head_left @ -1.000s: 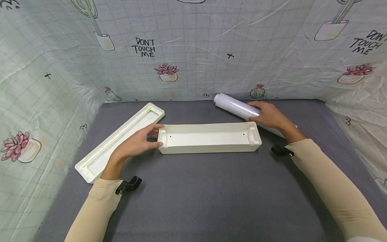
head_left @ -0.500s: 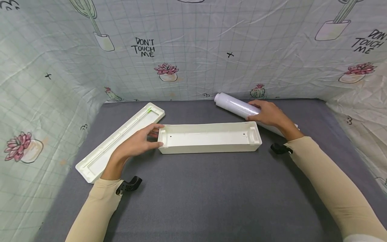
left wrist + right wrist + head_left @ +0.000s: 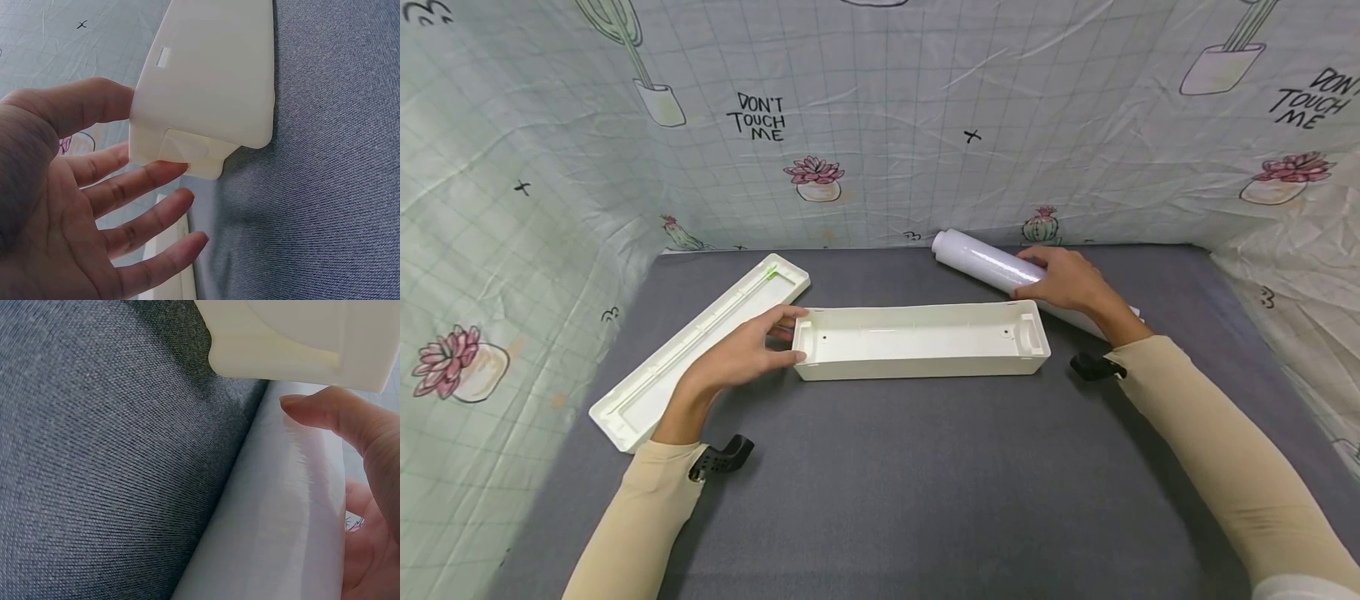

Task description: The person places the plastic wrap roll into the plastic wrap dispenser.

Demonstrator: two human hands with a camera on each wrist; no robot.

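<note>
A long open white box (image 3: 917, 368) lies across the middle of the grey cloth. My left hand (image 3: 737, 354) grips its left end, thumb on the near corner and fingers at the far one; in the left wrist view, the hand (image 3: 81, 194) pinches the box end (image 3: 206, 75), lower fingers off it. Behind the box's right end, a clear-wrapped white roll (image 3: 981, 260) lies slantwise. Around it curls my right hand (image 3: 1067, 287). In the right wrist view, the hand (image 3: 369, 456) has its thumb on the roll (image 3: 269, 506), just beside the box corner (image 3: 281, 356).
A long white lid-like piece (image 3: 700, 325) with a green part near its far end lies slantwise at the left, partly behind my left forearm. Patterned cloth (image 3: 880, 150) rises at the back and both sides of the grey surface (image 3: 910, 483).
</note>
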